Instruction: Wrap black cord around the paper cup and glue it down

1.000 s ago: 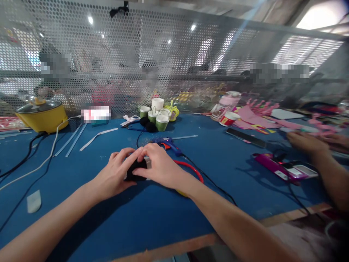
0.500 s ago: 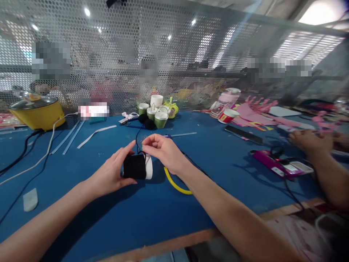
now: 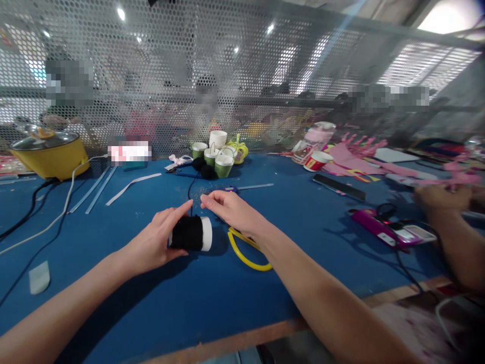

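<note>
Gripping: my left hand (image 3: 155, 242) wraps a black roll (image 3: 187, 232), fingers over the top and thumb underneath. The roll lies on its side on the blue table (image 3: 159, 303), white end to the right, about midway across the surface.

My right hand (image 3: 233, 212) sits just beside that white end, its fingertips (image 3: 204, 200) close to my left index finger. I cannot tell whether they pinch the thin black cord (image 3: 190, 189) running back toward the cups (image 3: 217, 162).

A yellow hoop (image 3: 246, 255) lies flat under my right wrist, just right of the roll.

Bare table lies left of the roll and in front of it, down to the wooden front edge (image 3: 242, 341). A mesh screen (image 3: 242, 76) closes the far edge. To the right, well apart, are a purple tool (image 3: 382, 227) and another person's hand (image 3: 439, 197).
</note>
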### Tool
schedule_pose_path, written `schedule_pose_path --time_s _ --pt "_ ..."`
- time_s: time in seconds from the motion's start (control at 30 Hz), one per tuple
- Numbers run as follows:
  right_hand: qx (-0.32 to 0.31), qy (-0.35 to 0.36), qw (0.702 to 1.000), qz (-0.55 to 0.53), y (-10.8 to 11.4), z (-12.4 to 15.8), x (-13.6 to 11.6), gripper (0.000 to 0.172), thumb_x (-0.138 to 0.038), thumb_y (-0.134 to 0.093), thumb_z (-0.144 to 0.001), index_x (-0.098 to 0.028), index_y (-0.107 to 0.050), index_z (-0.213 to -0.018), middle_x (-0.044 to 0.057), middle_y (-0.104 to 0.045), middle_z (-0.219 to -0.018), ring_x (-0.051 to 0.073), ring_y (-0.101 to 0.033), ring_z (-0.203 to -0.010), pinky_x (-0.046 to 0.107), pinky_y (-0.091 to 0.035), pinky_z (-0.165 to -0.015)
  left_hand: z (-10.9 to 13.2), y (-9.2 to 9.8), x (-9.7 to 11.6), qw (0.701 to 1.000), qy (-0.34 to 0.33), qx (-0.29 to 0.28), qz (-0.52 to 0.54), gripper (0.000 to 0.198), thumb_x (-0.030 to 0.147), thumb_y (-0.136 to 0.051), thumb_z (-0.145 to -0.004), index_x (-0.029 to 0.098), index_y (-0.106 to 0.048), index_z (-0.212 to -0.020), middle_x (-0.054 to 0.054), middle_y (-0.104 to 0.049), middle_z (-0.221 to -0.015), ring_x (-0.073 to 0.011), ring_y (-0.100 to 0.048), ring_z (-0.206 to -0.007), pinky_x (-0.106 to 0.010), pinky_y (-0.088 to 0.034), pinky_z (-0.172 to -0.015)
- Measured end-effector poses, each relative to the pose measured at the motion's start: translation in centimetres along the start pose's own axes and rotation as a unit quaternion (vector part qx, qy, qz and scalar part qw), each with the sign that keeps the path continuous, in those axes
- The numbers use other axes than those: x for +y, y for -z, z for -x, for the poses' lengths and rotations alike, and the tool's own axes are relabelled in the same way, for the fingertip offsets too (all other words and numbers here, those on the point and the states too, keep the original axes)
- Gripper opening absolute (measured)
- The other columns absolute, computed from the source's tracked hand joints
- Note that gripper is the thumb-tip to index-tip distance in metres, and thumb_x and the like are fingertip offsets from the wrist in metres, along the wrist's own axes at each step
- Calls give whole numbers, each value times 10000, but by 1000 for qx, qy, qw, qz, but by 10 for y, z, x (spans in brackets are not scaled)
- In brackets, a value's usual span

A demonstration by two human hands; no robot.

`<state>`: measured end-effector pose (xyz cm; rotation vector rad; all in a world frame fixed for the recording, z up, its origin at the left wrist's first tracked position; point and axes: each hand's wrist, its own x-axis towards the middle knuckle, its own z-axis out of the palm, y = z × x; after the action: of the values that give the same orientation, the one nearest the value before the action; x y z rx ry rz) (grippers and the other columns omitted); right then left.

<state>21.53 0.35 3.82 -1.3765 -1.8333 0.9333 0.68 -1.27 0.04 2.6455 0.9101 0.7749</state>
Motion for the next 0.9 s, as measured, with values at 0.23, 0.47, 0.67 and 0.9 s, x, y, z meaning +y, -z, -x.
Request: schedule_pose_path --time_s 0.23,0.47,0.67,0.9 --pt "-118 -107 984 -80 0 -5 6 565 -649 -416 -752 -156 -658 -613 55 -651 -770 151 -538 -740 297 -369 -760 -1 2 0 988 -127 39 -83 732 185 -568 -816 226 -105 -1381 -128 -521 -1161 -267 -465 -1091 -444 -359 -911" --pt "-158 -111 914 -357 -11 -8 9 296 -422 -739 -575 -157 -656 -677 10 -649 -720 110 -543 -685 268 -390 -744 -3 2 2 987 -133 56 -72 488 220 -602 -793 170 -349 -1208 -133 -556 -1130 -257 -502 -1060 -419 -374 -877" --pt "-100 -79 909 -397 -11 -8 8 173 -253 -748 -582 -153 -611 -611 -1 -644 -732 74 -530 -651 240 -388 -714 -2 5 3 997 -72 33 -6 470 325 -658 -738 186 -421 -1119 -125 -526 -1154 -256 -490 -1086 -394 -399 -880" --pt "-18 -11 917 -397 -4 -12 8 230 -334 -727 -604 -170 -565 -616 -19 -609 -665 87 -522 -648 259 -389 -693 -3 4 2 993 52 -37 104 522 427 -676 -690 196 -456 -1104 -72 -586 -1044 -231 -573 -936 -352 -464 -800"
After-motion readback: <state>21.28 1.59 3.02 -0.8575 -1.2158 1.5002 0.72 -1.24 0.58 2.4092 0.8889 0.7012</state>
